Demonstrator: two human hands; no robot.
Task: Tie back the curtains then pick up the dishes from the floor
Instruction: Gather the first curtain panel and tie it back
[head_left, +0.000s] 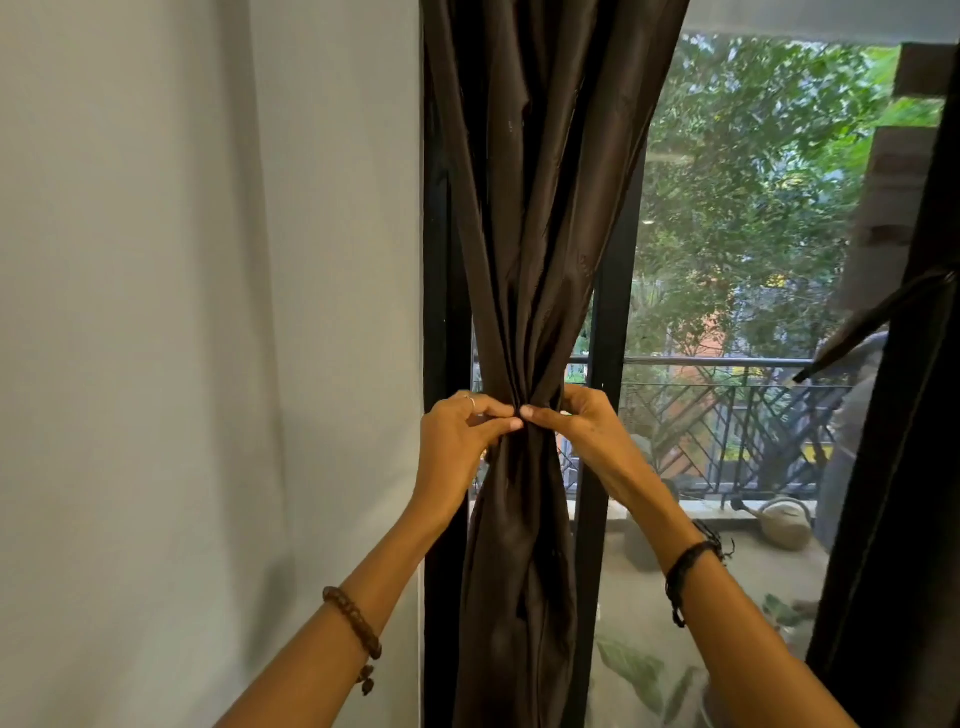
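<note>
The dark brown curtain (524, 234) hangs gathered against the black window frame (436, 260), beside the pale wall (208, 312), and narrows to a tight waist just where I hold it. My left hand (457, 441) pinches the bunched folds from the left, and my right hand (576, 426) curls round them from the right, so each grip is grasping the cloth; the fingertips nearly meet at the front. Below my hands the fabric spreads out again. A beaded bracelet (356, 626) sits on my left wrist, a dark cord band (685, 566) on my right. Through the glass stand a balcony railing (727, 415), a watering can (784, 522) and green trees (753, 156). A second dark curtain (904, 467) hangs at the right edge.
</note>
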